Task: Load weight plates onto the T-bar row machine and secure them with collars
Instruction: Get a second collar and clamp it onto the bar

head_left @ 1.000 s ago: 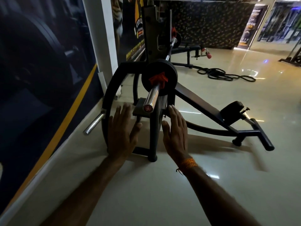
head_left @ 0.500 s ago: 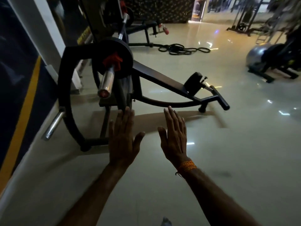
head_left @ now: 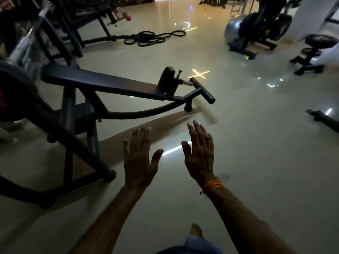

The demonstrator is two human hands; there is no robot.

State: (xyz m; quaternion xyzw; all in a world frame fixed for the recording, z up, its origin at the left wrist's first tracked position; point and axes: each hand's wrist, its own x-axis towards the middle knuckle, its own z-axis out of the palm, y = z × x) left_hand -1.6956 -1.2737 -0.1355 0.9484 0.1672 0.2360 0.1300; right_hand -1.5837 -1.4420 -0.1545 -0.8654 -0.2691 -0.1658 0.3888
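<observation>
The black T-bar row machine fills the left half of the head view. A dark weight plate with a red collar on it is cut off by the left edge. My left hand and my right hand hover flat over the bare floor to the right of the machine's base, fingers spread, holding nothing. An orange thread band circles my right wrist. Neither hand touches the machine.
A coiled black rope lies on the floor behind the machine. A grey exercise ball and an exercise bike stand at the back right, a round stool further right. My bare foot shows at the bottom.
The view has swung right, away from the loaded sleeve, so the plate and collar slid to the left edge. Both hands stayed open and now sit over open floor instead of beside the sleeve.
</observation>
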